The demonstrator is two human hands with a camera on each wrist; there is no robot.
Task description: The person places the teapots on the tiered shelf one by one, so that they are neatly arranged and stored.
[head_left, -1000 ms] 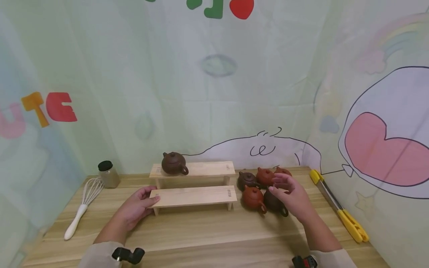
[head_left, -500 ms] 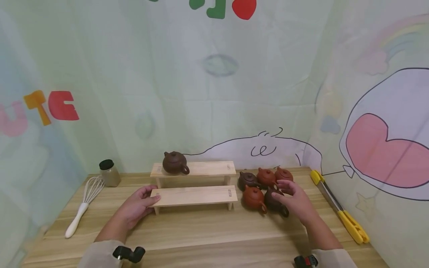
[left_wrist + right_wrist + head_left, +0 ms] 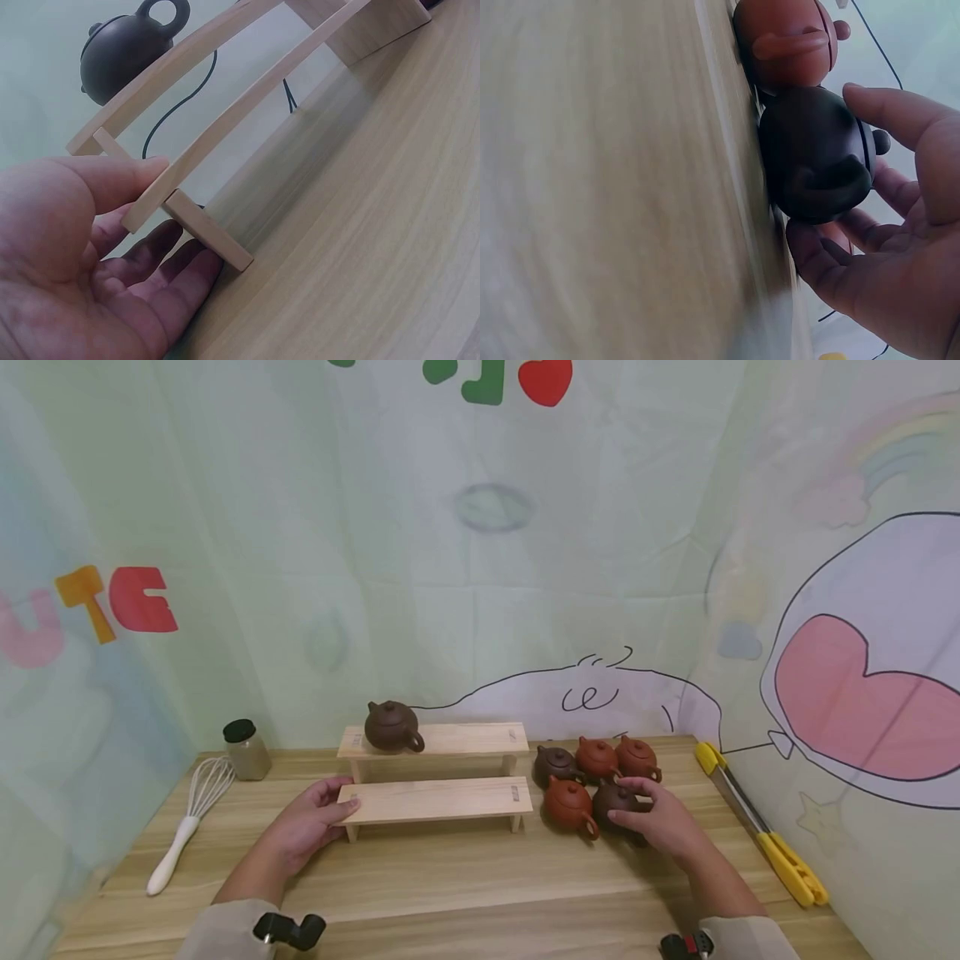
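My left hand (image 3: 310, 820) grips the left end of the front board of a low wooden stand (image 3: 435, 800). In the left wrist view its thumb lies on the board and its fingers reach below, around the leg. Behind is a higher wooden board (image 3: 472, 738) with a dark brown teapot (image 3: 392, 726) on its left part. My right hand (image 3: 663, 818) holds another dark teapot (image 3: 817, 154) on the table, thumb on one side and fingers on the other. A reddish-brown teapot (image 3: 568, 804) sits right beside it.
Behind these stand a dark teapot (image 3: 556, 766) and two reddish ones, a middle teapot (image 3: 597, 758) and a right teapot (image 3: 636, 756). Yellow-handled tongs (image 3: 757, 827) lie at the right edge. A whisk (image 3: 187, 827) and a black-lidded jar (image 3: 246, 750) are at the left.
My right hand has come down and in from above the back teapots onto the front dark teapot, and its fingers have closed around it. The left hand keeps its hold on the stand.
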